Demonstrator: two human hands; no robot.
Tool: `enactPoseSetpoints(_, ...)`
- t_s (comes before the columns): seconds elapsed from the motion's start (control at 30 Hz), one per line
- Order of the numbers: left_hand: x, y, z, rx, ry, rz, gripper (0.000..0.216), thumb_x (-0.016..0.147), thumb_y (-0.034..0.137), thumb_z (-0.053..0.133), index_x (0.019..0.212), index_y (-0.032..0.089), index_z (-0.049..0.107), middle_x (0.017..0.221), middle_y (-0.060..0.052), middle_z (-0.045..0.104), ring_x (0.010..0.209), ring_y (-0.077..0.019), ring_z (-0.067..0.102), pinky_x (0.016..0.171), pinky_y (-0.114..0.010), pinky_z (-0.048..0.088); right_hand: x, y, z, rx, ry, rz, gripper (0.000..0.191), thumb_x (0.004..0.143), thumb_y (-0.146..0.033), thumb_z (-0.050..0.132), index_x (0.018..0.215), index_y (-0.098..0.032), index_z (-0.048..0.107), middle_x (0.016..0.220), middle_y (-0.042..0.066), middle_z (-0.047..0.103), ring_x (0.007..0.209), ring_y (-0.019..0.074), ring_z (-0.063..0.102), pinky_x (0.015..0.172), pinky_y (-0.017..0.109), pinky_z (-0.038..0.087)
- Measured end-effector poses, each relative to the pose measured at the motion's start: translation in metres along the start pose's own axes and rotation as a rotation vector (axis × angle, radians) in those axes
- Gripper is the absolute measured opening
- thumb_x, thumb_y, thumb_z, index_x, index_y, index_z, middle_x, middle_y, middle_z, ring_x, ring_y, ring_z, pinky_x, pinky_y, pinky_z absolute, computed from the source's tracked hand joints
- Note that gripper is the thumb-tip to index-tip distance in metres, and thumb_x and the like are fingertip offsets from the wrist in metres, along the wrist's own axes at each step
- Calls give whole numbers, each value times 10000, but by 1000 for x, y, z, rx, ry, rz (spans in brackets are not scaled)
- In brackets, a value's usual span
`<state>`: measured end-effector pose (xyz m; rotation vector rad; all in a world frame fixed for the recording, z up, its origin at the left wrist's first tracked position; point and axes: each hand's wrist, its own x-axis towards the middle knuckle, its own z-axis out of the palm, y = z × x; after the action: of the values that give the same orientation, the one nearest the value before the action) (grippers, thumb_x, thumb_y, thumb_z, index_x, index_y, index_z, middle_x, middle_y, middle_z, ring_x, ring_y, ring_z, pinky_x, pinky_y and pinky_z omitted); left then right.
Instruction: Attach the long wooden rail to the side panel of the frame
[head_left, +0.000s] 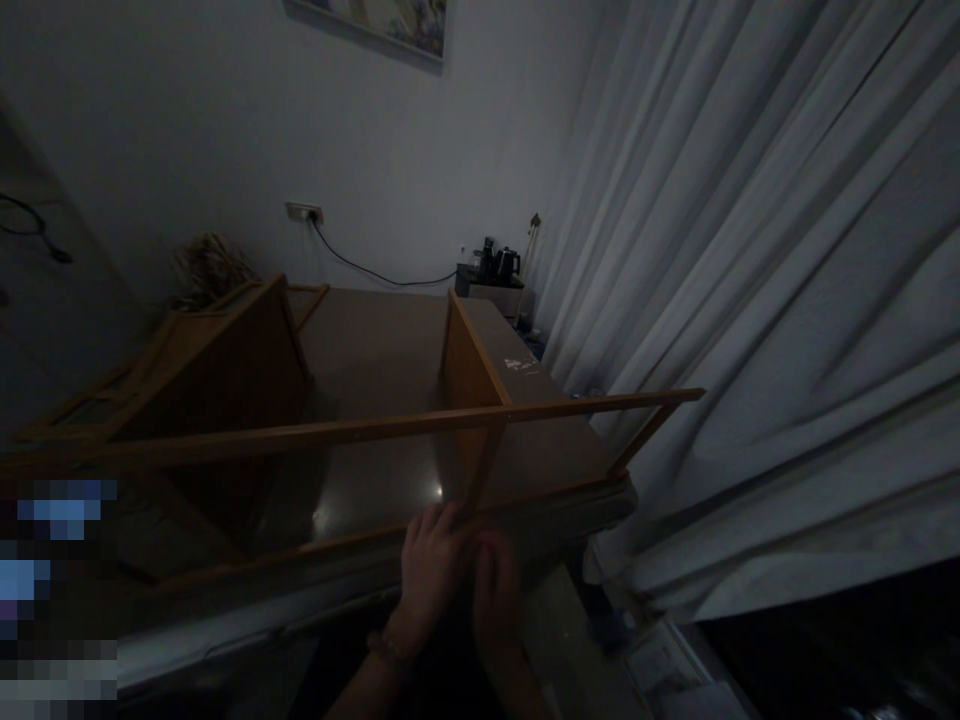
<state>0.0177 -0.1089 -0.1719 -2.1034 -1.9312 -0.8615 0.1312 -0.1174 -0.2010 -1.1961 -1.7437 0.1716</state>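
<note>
A wooden furniture frame with upright panels and shiny grey-brown inner surfaces lies across the middle of the dim view. At its near lower edge, my left hand has its fingers curled beside the foot of a short wooden upright. A beaded bracelet circles the left wrist. Close on the right, my right hand has bent fingers near the same spot, almost touching the left hand. Anything small between the fingers is hidden by shadow and blur.
White curtains hang along the right. Beyond the frame, a small cabinet bears a black kettle. A black cord runs from a wall socket. Dried branches stand at the left.
</note>
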Motion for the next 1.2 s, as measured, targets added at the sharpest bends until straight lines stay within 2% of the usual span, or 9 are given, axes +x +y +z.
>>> enactPoseSetpoints(0.13,0,0,2,-5,5,0,392,805,284,724,1157,442,651,1122,35,690,973,-231,560,815,-368,408,3,-10,0,36,-14,46,216,1026,-172,303,1123,-210,493,939,33,710,817,127,700,665,224,525)
enactPoseSetpoints(0.2,0,0,2,-7,6,4,401,810,272,717,1167,439,646,1120,33,691,970,-231,561,823,-373,408,5,-6,-5,22,-25,21,207,1023,-184,326,1126,-205,505,960,46,711,835,139,697,692,244,525)
enactPoseSetpoints(0.37,-1,1,0,22,14,16,439,828,158,661,1161,443,649,1123,13,689,992,-231,562,829,-369,419,10,14,-19,-41,-102,-189,197,981,-354,477,1074,-250,615,919,48,721,819,194,668,762,339,476)
enactPoseSetpoints(0.53,-2,0,3,30,12,13,461,813,142,670,1166,437,649,1131,7,689,999,-237,566,838,-372,422,18,23,-23,-59,-168,-296,251,1004,-383,435,1054,-287,662,816,24,724,743,177,625,766,334,425)
enactPoseSetpoints(0.67,-3,-1,5,25,34,19,409,808,201,700,1147,427,665,1140,9,688,1007,-248,550,835,-378,407,19,19,-20,-9,-170,-235,302,1018,-351,389,1025,-282,683,818,28,734,748,184,631,779,345,420)
enactPoseSetpoints(0.83,-2,-1,4,-2,21,7,285,798,274,727,1051,404,713,1110,28,692,971,-239,547,813,-369,396,13,11,-16,103,-106,0,278,1020,-270,363,1118,-234,620,1040,53,723,914,178,672,790,313,486)
enactPoseSetpoints(0.97,-2,0,2,14,17,2,316,799,279,724,1076,429,696,1125,22,682,991,-249,541,837,-373,393,8,8,-11,186,-65,158,255,1030,-265,325,1138,-205,548,937,29,719,734,132,689,626,242,524)
enactPoseSetpoints(1.1,-1,0,1,25,29,16,295,799,270,723,1052,422,709,1112,13,687,984,-248,547,836,-370,391,7,8,-8,208,-67,188,250,1036,-269,309,1155,-200,517,760,-23,690,533,105,627,516,214,498)
enactPoseSetpoints(1.2,0,0,0,25,33,19,299,804,263,722,1057,423,706,1098,17,690,971,-237,551,830,-366,392,8,11,-12,156,-64,143,252,1026,-297,347,1152,-208,547,928,32,716,726,138,687,638,252,533)
